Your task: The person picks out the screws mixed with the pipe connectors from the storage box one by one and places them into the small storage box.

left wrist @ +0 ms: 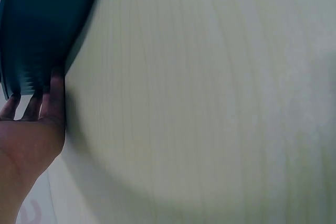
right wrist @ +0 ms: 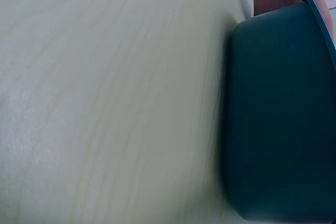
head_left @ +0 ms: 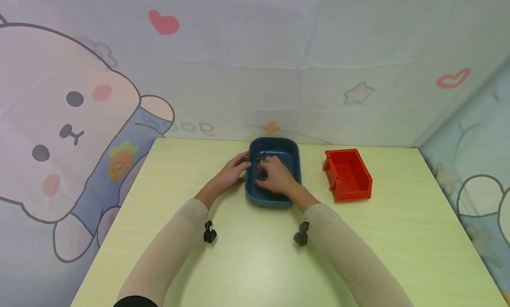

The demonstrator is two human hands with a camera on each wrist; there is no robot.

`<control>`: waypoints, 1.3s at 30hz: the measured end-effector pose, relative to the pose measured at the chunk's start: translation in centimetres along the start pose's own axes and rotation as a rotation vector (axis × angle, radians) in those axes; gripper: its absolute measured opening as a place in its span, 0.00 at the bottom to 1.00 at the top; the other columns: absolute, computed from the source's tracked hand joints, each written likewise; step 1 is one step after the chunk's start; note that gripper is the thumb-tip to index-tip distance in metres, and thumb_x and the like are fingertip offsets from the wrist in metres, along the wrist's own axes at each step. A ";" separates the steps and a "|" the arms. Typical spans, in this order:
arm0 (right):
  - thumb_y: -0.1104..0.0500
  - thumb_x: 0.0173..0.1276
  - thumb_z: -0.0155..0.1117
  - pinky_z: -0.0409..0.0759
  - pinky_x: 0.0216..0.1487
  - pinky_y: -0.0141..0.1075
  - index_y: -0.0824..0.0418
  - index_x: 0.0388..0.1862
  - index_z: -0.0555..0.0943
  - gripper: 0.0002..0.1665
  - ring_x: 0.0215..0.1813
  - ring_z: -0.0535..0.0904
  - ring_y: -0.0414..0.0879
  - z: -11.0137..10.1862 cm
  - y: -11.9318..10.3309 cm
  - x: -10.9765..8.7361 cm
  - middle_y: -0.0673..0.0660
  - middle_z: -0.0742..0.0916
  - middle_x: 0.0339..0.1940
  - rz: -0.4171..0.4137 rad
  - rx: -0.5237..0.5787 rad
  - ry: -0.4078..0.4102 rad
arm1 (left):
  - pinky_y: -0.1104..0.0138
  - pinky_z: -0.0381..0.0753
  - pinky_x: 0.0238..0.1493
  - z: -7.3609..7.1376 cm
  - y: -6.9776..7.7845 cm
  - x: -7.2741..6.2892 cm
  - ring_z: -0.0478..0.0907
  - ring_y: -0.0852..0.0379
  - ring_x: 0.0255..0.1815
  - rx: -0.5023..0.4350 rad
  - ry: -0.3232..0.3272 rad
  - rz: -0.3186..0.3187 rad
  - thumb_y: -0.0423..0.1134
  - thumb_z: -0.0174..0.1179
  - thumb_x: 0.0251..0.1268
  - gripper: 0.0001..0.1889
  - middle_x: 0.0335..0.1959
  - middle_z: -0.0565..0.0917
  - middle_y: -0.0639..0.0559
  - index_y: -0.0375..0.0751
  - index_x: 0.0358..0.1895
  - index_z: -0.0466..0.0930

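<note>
A dark blue plastic bin (head_left: 273, 204) stands near the table's back edge. My left hand (head_left: 232, 170) holds its left side, thumb at the rim and fingers against the outer wall. In the left wrist view these fingers (left wrist: 56, 93) reach up along the bin's side. My right hand (head_left: 276, 176) is down inside the bin, fingers bent over small dark pieces. Whether it grips any of them, I cannot tell. Some small pieces (head_left: 260, 156) with blue and gold bits lie beyond its fingertips. In the right wrist view the bin's wall (right wrist: 281, 114) covers most of that hand's work.
To the right of the bin stands a red open-front parts bin (head_left: 350, 174). Both lie on a pale wooden table (head_left: 247, 254). Behind the table hangs a printed cloth (head_left: 247, 77) with cartoon figures. Small black devices (head_left: 210, 232) sit at both wrists.
</note>
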State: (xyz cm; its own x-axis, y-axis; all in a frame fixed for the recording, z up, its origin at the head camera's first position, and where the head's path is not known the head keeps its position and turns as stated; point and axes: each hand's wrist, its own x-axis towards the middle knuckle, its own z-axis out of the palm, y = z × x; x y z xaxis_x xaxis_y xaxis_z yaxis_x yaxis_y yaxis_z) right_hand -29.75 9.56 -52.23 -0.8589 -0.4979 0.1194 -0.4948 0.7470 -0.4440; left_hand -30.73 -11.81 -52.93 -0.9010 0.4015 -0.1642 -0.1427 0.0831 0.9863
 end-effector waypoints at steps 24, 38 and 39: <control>0.50 0.65 0.79 0.82 0.55 0.46 0.60 0.44 0.88 0.18 0.50 0.77 0.51 -0.2 -0.3 0.6 0.54 0.89 0.43 -0.060 0.008 0.017 | 0.46 0.78 0.72 -0.6 0.1 0.2 0.64 0.44 0.80 -0.003 0.007 -0.030 0.43 0.50 0.87 0.30 0.81 0.65 0.45 0.50 0.85 0.58; 0.53 0.67 0.77 0.83 0.54 0.45 0.64 0.49 0.88 0.18 0.50 0.80 0.52 -0.7 0.0 0.8 0.57 0.89 0.44 -0.059 0.112 0.040 | 0.48 0.74 0.76 -0.7 -0.1 0.0 0.64 0.47 0.80 -0.017 0.008 -0.043 0.46 0.50 0.87 0.29 0.81 0.66 0.45 0.47 0.84 0.60; 0.53 0.68 0.77 0.83 0.54 0.45 0.64 0.50 0.88 0.18 0.50 0.81 0.52 -0.7 0.0 0.7 0.58 0.89 0.45 -0.056 0.119 0.043 | 0.49 0.75 0.75 -0.6 0.0 0.0 0.64 0.47 0.80 -0.019 0.007 -0.044 0.46 0.50 0.87 0.29 0.81 0.66 0.45 0.46 0.84 0.60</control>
State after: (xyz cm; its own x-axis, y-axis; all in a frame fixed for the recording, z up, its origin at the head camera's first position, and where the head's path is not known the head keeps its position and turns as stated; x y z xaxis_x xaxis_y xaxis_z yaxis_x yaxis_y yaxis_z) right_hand -30.47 9.54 -51.48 -0.8366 -0.5160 0.1841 -0.5252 0.6598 -0.5375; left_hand -30.97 -12.31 -52.96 -0.8965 0.3918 -0.2070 -0.1895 0.0833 0.9783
